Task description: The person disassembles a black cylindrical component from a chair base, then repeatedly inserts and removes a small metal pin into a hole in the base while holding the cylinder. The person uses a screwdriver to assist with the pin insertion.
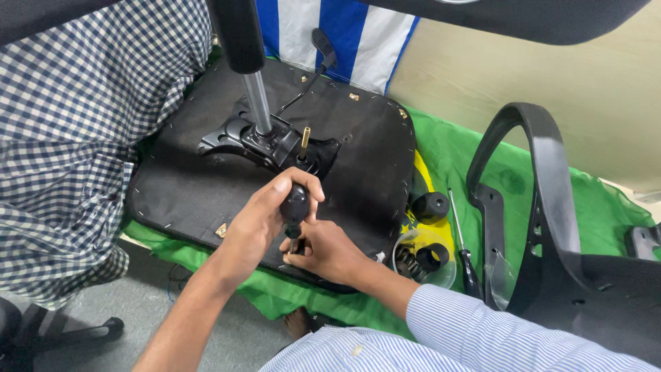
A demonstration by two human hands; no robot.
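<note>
Here left hand (265, 217) grips screwdriver (295, 207) (right hand (323, 249) pinching shaft).

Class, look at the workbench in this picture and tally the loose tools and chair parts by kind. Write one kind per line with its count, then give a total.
Screwdrivers: 2, one gripped by both hands, one lying on the green cloth
Upturned seat base: 1
Gas lift cylinder: 1
Armrests: 1
Black round caps: 2
Total: 7
</note>
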